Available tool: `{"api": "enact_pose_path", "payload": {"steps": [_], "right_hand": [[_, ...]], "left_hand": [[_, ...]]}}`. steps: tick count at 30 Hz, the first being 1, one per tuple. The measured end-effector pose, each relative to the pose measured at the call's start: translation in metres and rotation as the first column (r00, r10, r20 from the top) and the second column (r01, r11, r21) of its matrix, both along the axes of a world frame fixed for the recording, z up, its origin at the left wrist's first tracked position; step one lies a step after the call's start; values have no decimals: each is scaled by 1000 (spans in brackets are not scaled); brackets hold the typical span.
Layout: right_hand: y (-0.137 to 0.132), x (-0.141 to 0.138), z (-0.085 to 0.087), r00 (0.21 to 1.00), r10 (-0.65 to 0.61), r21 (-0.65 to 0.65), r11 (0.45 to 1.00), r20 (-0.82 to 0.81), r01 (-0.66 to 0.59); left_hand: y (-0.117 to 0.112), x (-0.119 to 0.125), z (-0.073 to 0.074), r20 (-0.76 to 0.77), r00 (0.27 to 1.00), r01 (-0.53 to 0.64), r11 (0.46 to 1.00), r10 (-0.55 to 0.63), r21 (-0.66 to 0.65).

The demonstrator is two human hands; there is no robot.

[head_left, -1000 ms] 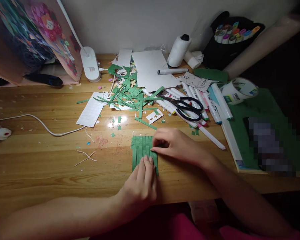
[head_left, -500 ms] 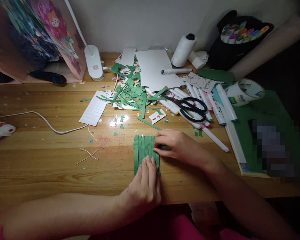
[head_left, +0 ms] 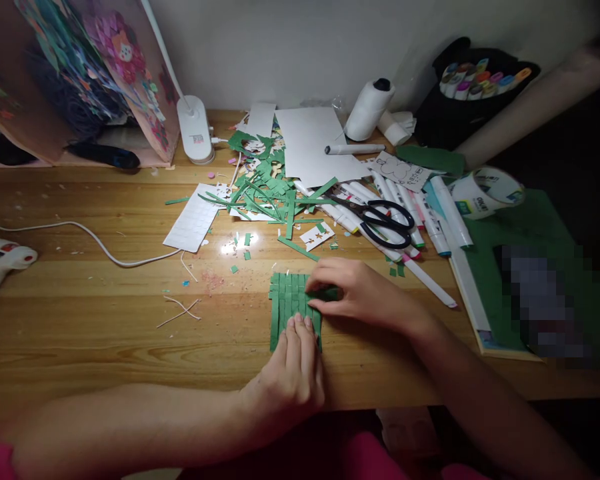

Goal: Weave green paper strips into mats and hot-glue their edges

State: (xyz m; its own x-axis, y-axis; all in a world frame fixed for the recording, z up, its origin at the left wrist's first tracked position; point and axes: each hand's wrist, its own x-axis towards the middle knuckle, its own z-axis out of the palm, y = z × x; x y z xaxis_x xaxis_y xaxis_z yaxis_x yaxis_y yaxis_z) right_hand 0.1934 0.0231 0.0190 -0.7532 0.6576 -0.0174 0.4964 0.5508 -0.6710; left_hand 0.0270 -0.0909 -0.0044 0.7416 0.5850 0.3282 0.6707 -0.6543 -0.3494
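Observation:
A small mat woven from green paper strips lies on the wooden desk near its front edge. My left hand rests flat on the mat's lower end, fingers stretched out and held together. My right hand comes in from the right and pinches a green strip at the mat's right edge between thumb and fingers.
Behind the mat lie a heap of green paper scraps, white sheets, black scissors on several markers, a thread spool and a tape roll. A lamp base and cable sit left; a green board right.
My hands have scarcely moved on the mat; the right hand's fingers stay pinched at its edge. The camera has shifted a little, so everything sits slightly further right in view.

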Motion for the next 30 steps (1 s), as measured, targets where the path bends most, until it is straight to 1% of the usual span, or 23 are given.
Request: {"api": "enact_pose_path", "payload": {"steps": [3,8,14,19,23,24,25,27,29,30], "right_hand": [[0,-5,-1,998,-26,-25,999,-49,25],[-2,-16,-7,997,-48,47,998,-59,50],[-1,-17,-11,999,31,122,992,-8,-30],[4,-14,-11,995,64,79,995,-75,-58],[8,-9,-9,984,58,30,998,-169,-53],[9,-8,-8,982,38,28,999,-183,-33],[10,-6,-8,981,8,32,999,-192,-2],[11,-4,-6,976,-78,39,995,-203,88],[12,-3,-5,954,-194,39,977,-230,209],[12,-3,-4,937,-249,37,963,-246,266]], "left_hand": [[0,0,0,9,1000,-5,1000,5,0],[0,1,0,16,1000,-7,1000,6,11],[0,2,0,13,1000,-3,1000,4,-4],[-1,2,-2,12,1000,-7,1000,7,2],[3,0,-1,100,995,3,1000,-4,6],[7,-1,2,138,990,3,999,2,-32],[12,-4,5,180,984,8,995,10,-98],[27,-9,13,255,964,1,959,75,-283],[48,-17,22,307,930,-54,898,205,-436],[60,-21,26,323,901,-110,873,290,-476]]}}
